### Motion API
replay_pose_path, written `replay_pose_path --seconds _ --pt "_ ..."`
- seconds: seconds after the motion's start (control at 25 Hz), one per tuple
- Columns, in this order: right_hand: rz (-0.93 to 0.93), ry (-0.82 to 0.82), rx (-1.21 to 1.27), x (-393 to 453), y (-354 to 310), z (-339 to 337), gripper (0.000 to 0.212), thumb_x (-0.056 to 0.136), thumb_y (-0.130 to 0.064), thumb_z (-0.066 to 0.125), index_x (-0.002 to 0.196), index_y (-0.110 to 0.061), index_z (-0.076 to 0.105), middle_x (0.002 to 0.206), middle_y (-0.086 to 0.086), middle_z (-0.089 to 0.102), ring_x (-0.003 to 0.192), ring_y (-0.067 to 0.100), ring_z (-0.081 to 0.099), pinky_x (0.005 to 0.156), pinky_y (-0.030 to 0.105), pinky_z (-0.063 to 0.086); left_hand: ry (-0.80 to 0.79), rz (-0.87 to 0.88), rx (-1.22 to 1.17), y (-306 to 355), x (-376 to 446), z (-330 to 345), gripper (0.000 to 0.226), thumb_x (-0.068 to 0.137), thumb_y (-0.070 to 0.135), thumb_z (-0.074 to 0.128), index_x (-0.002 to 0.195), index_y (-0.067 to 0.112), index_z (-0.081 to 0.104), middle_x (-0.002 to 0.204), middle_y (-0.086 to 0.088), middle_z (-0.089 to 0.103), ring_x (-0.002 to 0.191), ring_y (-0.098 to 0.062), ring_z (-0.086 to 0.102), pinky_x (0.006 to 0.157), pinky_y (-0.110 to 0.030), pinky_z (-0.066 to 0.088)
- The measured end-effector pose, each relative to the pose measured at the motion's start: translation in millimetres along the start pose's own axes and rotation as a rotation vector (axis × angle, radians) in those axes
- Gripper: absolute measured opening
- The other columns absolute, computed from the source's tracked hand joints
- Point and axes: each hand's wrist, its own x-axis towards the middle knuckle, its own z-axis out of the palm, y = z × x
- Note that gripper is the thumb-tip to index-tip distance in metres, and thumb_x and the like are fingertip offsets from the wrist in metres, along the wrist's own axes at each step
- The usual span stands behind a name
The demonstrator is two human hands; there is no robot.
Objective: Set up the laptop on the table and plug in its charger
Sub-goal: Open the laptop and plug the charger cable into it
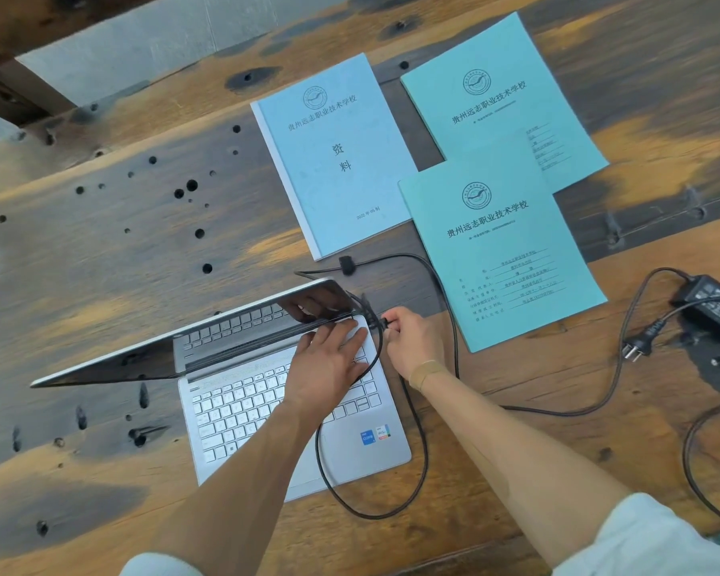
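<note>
A silver laptop (pixel 275 413) lies open on the wooden table (pixel 100 259), its dark screen (pixel 192 338) tilted away from me. My left hand (pixel 329 359) rests flat on the keyboard's far right corner, fingers spread. My right hand (pixel 412 338) pinches the charger's small plug (pixel 385 323) right at the laptop's right edge, near the hinge. The black cable (pixel 420 442) loops over the palm rest and runs right to the power brick (pixel 711 305). The mains plug (pixel 636 349) lies loose on the table.
A light blue booklet (pixel 333 155) and two teal booklets (pixel 504 89) (pixel 504 247) lie behind and right of the laptop. The cable passes under the nearer teal booklet's corner. A second cable loop (pixel 691 451) lies at the right edge. The tabletop has holes and knots.
</note>
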Motion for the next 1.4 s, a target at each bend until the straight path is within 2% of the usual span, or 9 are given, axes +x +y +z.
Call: replay_pose_path --seconds 0.16,0.32,0.48,0.64,0.8,0.92,1.12,1.28,1.4 --pt "-0.029 0.056 -0.109 0.4 -0.4 3.5 0.031 0.096 -0.011 0.052 0.123 -0.018 0.064 0.111 0.006 0.069 0.099 0.025 0.066 0.083 0.036 0.055 0.015 0.002 -0.007 -0.9 -1.4 3.9 0.050 0.083 0.045 0.070 0.127 0.021 0.064 0.134 0.001 0.060 0.114 -0.025 0.060 0.086 -0.042 0.053" --pt "-0.069 0.126 -0.215 -3.5 -5.0 13.7 0.027 0.097 -0.013 0.053 0.117 -0.021 0.068 0.099 0.006 0.065 0.085 0.025 0.066 0.075 0.038 0.058 -0.022 -0.016 -0.040 -1.6 -2.5 7.3 0.057 0.084 0.051 0.066 0.132 0.022 0.059 0.141 0.004 0.055 0.123 -0.023 0.055 0.093 -0.043 0.050" --pt "-0.065 0.095 -0.145 -2.3 -1.3 10.3 0.034 0.096 -0.010 0.052 0.126 -0.021 0.063 0.111 0.008 0.067 0.099 0.027 0.066 0.086 0.040 0.055 -0.077 -0.011 -0.057 -2.6 -2.5 4.8 0.065 0.084 0.056 0.063 0.138 0.022 0.053 0.148 0.005 0.048 0.131 -0.022 0.047 0.102 -0.043 0.044" --pt "-0.026 0.097 -0.062 -1.9 0.4 9.3 0.031 0.096 -0.013 0.054 0.124 -0.020 0.065 0.112 0.007 0.071 0.103 0.026 0.066 0.089 0.041 0.055 -0.123 -0.010 -0.050 -1.9 -4.0 2.5 0.071 0.086 0.059 0.057 0.146 0.023 0.042 0.155 0.008 0.036 0.139 -0.020 0.037 0.109 -0.045 0.035" --pt "-0.003 0.094 -0.003 -1.2 0.2 8.7 0.028 0.095 -0.011 0.054 0.119 -0.019 0.068 0.108 0.005 0.073 0.100 0.024 0.067 0.088 0.040 0.056 -0.045 -0.009 -0.016 -0.8 -8.1 4.9 0.070 0.077 0.060 0.068 0.135 0.021 0.057 0.144 0.004 0.052 0.129 -0.021 0.051 0.102 -0.047 0.043" --pt "0.031 0.092 0.056 -1.9 1.9 10.5 0.028 0.096 -0.011 0.053 0.117 -0.020 0.070 0.107 0.003 0.074 0.098 0.022 0.067 0.087 0.037 0.056 -0.026 0.009 -0.002 0.3 -11.5 7.0 0.070 0.074 0.062 0.069 0.132 0.024 0.059 0.142 0.002 0.055 0.130 -0.022 0.052 0.103 -0.050 0.043" --pt "0.064 0.086 0.101 1.0 1.8 11.1 0.029 0.095 -0.013 0.052 0.117 -0.021 0.070 0.110 0.002 0.073 0.101 0.022 0.067 0.089 0.036 0.055 -0.124 0.016 0.000 0.7 -11.4 0.7 0.066 0.082 0.064 0.058 0.139 0.034 0.049 0.152 0.005 0.042 0.141 -0.021 0.038 0.111 -0.054 0.032" --pt "0.063 0.088 0.119 1.0 3.4 11.9 0.029 0.096 -0.010 0.051 0.115 -0.020 0.070 0.108 0.003 0.073 0.099 0.022 0.067 0.087 0.035 0.056 -0.198 0.029 0.016 0.4 -10.2 -3.5 0.068 0.089 0.066 0.044 0.149 0.038 0.031 0.161 0.010 0.022 0.149 -0.019 0.019 0.117 -0.053 0.018" --pt "0.077 0.102 0.145 1.7 2.4 12.4 0.028 0.096 -0.011 0.052 0.114 -0.020 0.070 0.108 0.004 0.073 0.099 0.022 0.067 0.087 0.035 0.056 -0.198 0.021 0.008 1.4 -10.4 -5.0 0.068 0.089 0.066 0.043 0.150 0.038 0.028 0.162 0.011 0.019 0.150 -0.018 0.016 0.118 -0.053 0.016"
